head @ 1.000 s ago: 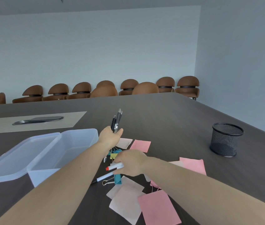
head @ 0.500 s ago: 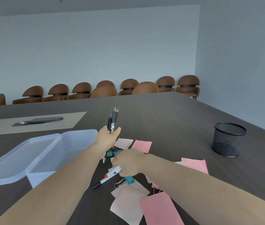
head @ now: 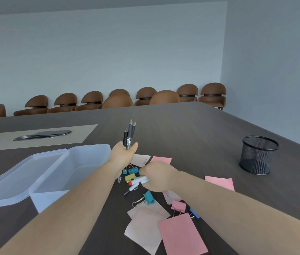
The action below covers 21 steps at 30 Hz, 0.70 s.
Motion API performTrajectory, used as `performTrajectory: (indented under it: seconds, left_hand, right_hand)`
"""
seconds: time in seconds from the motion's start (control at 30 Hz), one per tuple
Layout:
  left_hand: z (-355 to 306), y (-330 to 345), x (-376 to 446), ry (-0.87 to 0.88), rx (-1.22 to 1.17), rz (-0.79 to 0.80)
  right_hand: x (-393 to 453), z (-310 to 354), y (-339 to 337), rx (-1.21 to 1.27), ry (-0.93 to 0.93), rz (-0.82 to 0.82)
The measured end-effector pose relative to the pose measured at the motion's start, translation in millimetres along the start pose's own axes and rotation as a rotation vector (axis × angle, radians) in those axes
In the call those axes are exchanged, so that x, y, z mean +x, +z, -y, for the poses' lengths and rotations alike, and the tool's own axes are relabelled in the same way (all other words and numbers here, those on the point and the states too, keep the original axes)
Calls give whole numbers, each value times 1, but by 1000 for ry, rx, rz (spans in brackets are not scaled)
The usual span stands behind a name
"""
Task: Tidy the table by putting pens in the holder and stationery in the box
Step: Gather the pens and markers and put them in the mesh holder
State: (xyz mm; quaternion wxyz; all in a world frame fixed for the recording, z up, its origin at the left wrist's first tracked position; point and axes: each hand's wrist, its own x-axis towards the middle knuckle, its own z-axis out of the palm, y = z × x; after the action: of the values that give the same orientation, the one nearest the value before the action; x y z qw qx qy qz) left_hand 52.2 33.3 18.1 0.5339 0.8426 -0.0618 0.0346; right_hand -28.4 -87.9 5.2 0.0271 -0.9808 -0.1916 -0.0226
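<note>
**Pens gathered; none yet in the holder**

Since the earlier frame the right hand (head: 157, 176) has lifted the white pens (head: 139, 181) clear of the clutter; the red-capped one and a second white barrel are now closed inside its curled grip, angled down to the left just above the tabletop (head: 191, 129). The left hand (head: 122, 153) has shifted little and holds its bundle of black pens (head: 129, 135) upright in a closed fist.

The mesh holder (head: 258, 155) stands well apart to the right and appears empty, though its interior is only partly visible. The clear box (head: 83, 162) sits open at left, lid (head: 22, 173) folded out, nothing evident inside.

On the tabletop remain the binder clips (head: 148, 197), teal, yellow, pink and blue, and the pink and pale paper notes (head: 181, 234).

Assessment: pen collection looks nearly complete. Both hands are loaded, so a carry across to the holder is the likely next step. The stationery sorting is not started.
</note>
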Motion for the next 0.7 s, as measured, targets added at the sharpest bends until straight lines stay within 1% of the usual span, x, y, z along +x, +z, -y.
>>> performTrajectory:
  seconds: [0.07,0.17,0.2,0.27,0.33,0.37,0.47,0.63,0.7]
  left_hand:
    - [-1,0,-2,-2,-2,-10]
    - [-3,1,-5,4,2,-8]
    - [-3,2,-7,3,4,-4]
    - [-2,4,-9,-13,-9,4]
    - [-1,7,-11,-34,-37,12]
    - [-1,8,-13,-41,-57,20]
    - [-8,12,-21,-15,-129,69]
    - [-17,24,-31,65,-147,195]
    - [-19,31,-33,81,-129,246]
  right_hand:
    - [-5,-6,-1,30,76,-20]
    - [-11,-18,-3,152,246,-117]
    - [-12,-24,-3,234,327,-162]
    - [-14,-36,-3,507,490,-272]
    - [-16,-42,-6,778,591,-383]
    - [-17,-43,-7,855,620,-409]
    - [-18,-42,-7,962,625,-399]
    - [-16,-39,-7,791,564,-253]
    - [-14,-38,-6,834,531,-253]
